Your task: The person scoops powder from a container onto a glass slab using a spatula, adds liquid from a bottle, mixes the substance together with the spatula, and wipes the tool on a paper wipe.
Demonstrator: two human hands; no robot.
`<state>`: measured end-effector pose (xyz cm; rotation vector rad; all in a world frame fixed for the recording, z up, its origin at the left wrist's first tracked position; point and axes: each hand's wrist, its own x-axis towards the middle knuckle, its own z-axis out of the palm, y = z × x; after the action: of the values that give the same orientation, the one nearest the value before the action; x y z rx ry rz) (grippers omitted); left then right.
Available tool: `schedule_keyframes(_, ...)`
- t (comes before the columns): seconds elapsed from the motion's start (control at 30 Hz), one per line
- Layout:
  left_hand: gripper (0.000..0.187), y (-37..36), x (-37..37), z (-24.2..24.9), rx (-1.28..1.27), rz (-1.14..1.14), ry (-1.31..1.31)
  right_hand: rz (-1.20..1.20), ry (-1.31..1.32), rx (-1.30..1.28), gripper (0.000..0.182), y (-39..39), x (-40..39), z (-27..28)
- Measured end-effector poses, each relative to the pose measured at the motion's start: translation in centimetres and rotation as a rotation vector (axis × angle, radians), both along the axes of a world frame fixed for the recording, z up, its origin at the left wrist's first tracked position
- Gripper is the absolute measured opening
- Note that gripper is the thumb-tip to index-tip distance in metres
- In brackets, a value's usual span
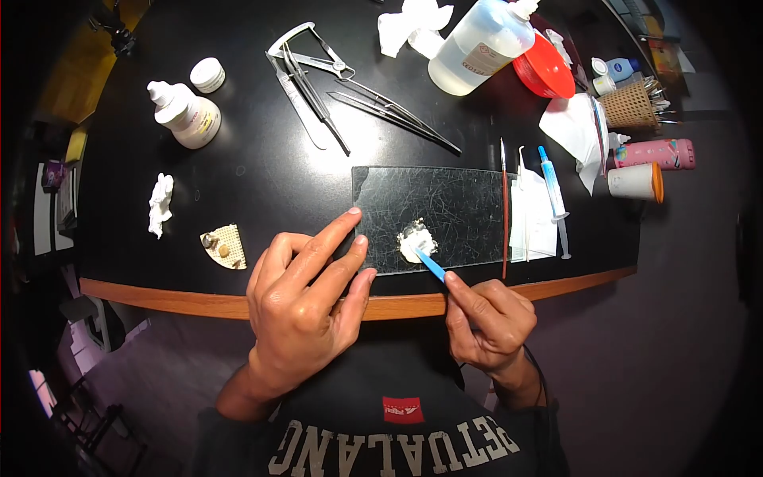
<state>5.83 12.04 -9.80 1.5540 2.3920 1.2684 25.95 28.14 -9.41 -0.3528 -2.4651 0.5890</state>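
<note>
A scratched glass slab (469, 203) lies near the table's front edge with a small mound of white paste or powder (416, 241) on it. My right hand (489, 322) is closed round a blue spatula-like tool (433, 268), whose tip touches the white material. My left hand (314, 298) rests its fingertips against the slab's left edge, fingers apart and holding nothing. Just right of the slab's middle lies a thin red-handled brush (505, 215), crossing its right end. White paper sheets (534, 215) and a blue-and-clear syringe (554, 191) are beside it.
Metal tweezers and calipers (314, 87) lie behind the slab. A white dropper bottle (187, 115), a round lid (207, 75), crumpled tissue (160, 205) and a beige piece (225, 246) are at left. A large bottle (482, 48), red bowl (545, 67) and pink bottle (656, 154) stand or lie at right.
</note>
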Motion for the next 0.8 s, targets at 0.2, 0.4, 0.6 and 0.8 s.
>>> schedule_keyframes(0.2, 0.036, 0.00, 0.06, 0.09, -0.008, 0.006, -0.006, 0.025, 0.034, -0.013, 0.041, 0.13, 0.10, -0.30)
schedule_keyframes(0.4, 0.036, 0.02, 0.04, 0.12, -0.006, 0.002, -0.002, 0.008, 0.050, 0.017, 0.041, 0.32, -0.04, -0.22)
schedule_keyframes(0.6, 0.036, 0.01, 0.05, 0.14, -0.012, 0.006, -0.005, -0.002, 0.032, 0.017, 0.039, 0.44, 0.29, -0.51)
schedule_keyframes(0.8, 0.035, 0.03, 0.04, 0.08, 0.001, 0.005, 0.001, -0.009, 0.030, 0.033, 0.040, 0.52, 0.49, -0.18)
